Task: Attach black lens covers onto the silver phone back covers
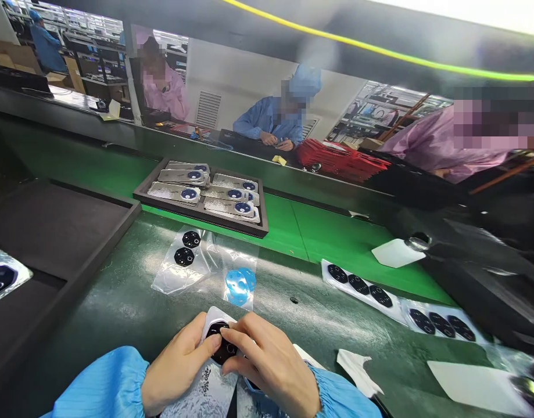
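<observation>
- Two bare hands hold one piece: the left hand (178, 361) and the right hand (271, 366) grip a round black lens plate (225, 350) closed between thumb and fingers, with a white backing sheet (212, 322) behind it
- Blue cuffed sleeves (105, 377) reach in from below
- Just ahead lies a clear plastic bag (183, 261) with two round black lens plates, beside pale-blue round films (239, 287)
- To the right, a white strip (358, 288) carries more black plates, near a crumpled white wipe (356, 371)
- Farther off, a dark tray (201, 197) holds silver plates with blue circles on the green worktop (118, 302)
- Across it, a co-worker in a blue smock (267, 119) sits working
</observation>
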`<state>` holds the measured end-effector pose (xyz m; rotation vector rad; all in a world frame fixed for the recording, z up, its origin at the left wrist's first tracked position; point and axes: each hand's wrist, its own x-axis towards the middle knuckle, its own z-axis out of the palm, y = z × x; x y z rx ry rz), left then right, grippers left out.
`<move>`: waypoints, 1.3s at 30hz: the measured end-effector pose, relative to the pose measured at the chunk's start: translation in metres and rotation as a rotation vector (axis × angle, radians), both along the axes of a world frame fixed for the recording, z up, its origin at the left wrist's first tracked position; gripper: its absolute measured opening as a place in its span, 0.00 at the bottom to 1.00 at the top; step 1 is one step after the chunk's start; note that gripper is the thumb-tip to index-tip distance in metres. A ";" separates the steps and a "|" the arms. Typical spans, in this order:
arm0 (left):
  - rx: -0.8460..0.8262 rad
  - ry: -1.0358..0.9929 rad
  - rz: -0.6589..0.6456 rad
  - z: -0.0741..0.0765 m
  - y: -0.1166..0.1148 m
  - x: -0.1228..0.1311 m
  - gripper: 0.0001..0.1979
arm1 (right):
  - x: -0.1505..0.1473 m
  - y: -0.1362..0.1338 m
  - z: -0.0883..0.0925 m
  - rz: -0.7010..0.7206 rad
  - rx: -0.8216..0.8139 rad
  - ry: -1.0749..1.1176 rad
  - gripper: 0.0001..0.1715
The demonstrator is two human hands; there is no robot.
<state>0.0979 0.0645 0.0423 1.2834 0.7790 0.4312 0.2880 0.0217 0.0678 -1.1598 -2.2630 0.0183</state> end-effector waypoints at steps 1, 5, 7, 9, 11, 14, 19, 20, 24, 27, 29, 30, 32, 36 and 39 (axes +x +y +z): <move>0.011 0.007 0.000 0.000 0.001 0.000 0.15 | 0.000 0.001 0.000 0.000 0.005 0.003 0.21; 0.055 0.053 0.004 0.003 0.002 0.000 0.16 | 0.001 0.004 -0.001 0.006 0.023 0.006 0.23; 0.069 0.074 0.008 0.004 0.002 -0.001 0.17 | 0.001 0.007 -0.001 0.023 0.029 -0.006 0.25; 0.072 0.077 0.013 0.005 0.002 -0.001 0.18 | 0.002 0.010 -0.001 0.033 0.018 -0.026 0.27; 0.057 0.066 0.021 0.005 0.002 -0.001 0.18 | 0.004 0.012 -0.002 0.027 -0.015 -0.023 0.29; 0.018 0.049 0.029 0.005 0.003 -0.001 0.20 | 0.009 0.013 -0.003 -0.022 -0.117 0.046 0.29; -0.032 -0.025 0.067 0.000 0.005 -0.001 0.21 | 0.017 0.005 -0.007 -0.225 -0.389 0.280 0.18; -0.049 -0.043 0.073 0.000 0.005 -0.001 0.20 | 0.018 0.002 -0.008 -0.258 -0.484 0.350 0.17; -0.113 -0.094 0.080 0.004 0.005 0.000 0.19 | 0.011 -0.007 -0.010 -0.262 -0.925 0.751 0.21; -0.173 -0.073 0.057 0.011 0.005 0.001 0.19 | 0.003 -0.009 -0.008 -0.204 -1.080 1.031 0.27; -0.196 -0.049 0.045 0.015 0.003 0.001 0.18 | -0.001 -0.009 -0.005 -0.199 -1.094 1.113 0.27; -0.206 -0.041 0.041 0.015 0.002 0.001 0.18 | -0.003 -0.009 -0.004 -0.201 -1.091 1.131 0.27; -0.234 -0.048 0.029 0.013 0.001 0.001 0.18 | -0.005 -0.009 -0.001 -0.207 -1.090 1.149 0.28; -0.277 -0.093 0.015 0.006 0.000 0.002 0.24 | -0.008 -0.012 0.005 -0.231 -1.087 1.162 0.28; -0.280 -0.122 0.013 0.003 0.001 0.002 0.25 | -0.011 -0.014 0.007 -0.247 -1.069 1.158 0.26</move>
